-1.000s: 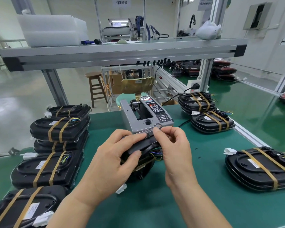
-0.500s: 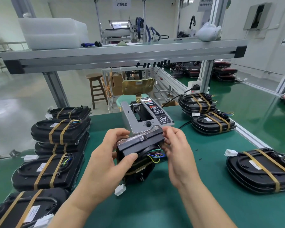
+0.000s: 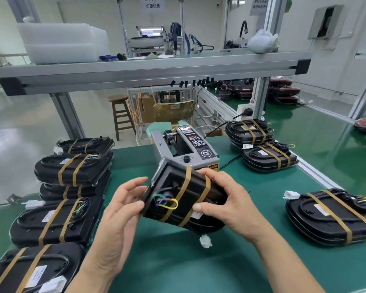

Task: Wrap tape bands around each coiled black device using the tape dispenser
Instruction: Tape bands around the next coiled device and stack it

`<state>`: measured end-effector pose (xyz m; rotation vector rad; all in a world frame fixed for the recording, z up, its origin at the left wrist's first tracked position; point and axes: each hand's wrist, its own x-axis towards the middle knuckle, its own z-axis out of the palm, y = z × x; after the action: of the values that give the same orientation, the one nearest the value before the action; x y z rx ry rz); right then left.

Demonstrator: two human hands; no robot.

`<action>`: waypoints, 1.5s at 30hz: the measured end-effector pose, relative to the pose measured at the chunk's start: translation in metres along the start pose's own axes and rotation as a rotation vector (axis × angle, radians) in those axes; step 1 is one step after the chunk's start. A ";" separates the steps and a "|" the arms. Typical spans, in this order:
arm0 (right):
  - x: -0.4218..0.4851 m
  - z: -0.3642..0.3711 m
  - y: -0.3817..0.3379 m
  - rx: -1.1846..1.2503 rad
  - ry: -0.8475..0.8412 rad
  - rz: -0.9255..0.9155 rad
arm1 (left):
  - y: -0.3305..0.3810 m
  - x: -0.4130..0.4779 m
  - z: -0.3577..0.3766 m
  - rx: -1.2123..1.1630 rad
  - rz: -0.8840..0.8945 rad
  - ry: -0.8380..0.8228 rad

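Note:
I hold a black device [image 3: 171,188] tilted above the green table, just in front of the grey tape dispenser [image 3: 185,150]. Two tan tape bands cross it and coloured wires loop at its left end. A white connector [image 3: 205,241] hangs below it. My right hand [image 3: 226,203] grips the device's right side, fingers over the top and thumb on the near face. My left hand [image 3: 123,206] touches its left end with fingers spread.
Banded black devices are stacked along the left [image 3: 72,169] and lie at the right [image 3: 330,218] and far right [image 3: 268,156]. A metal shelf beam [image 3: 148,70] crosses overhead. Bare green mat [image 3: 178,269] lies in front of me.
The device has been lifted away from the dispenser's mouth and turned over, so its banded face and wires now show. My right hand shifted from the tape to gripping the device's side.

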<state>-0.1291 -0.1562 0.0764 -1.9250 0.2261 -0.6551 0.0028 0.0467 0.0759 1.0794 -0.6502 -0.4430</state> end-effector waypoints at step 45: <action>0.056 0.039 -0.001 0.125 0.460 0.679 | -0.003 -0.018 -0.028 0.467 -0.068 -0.057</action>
<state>-0.0615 -0.1496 0.0841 -1.4202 1.0476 -0.6122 0.0084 0.0749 0.0590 1.5390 -0.7909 -0.3899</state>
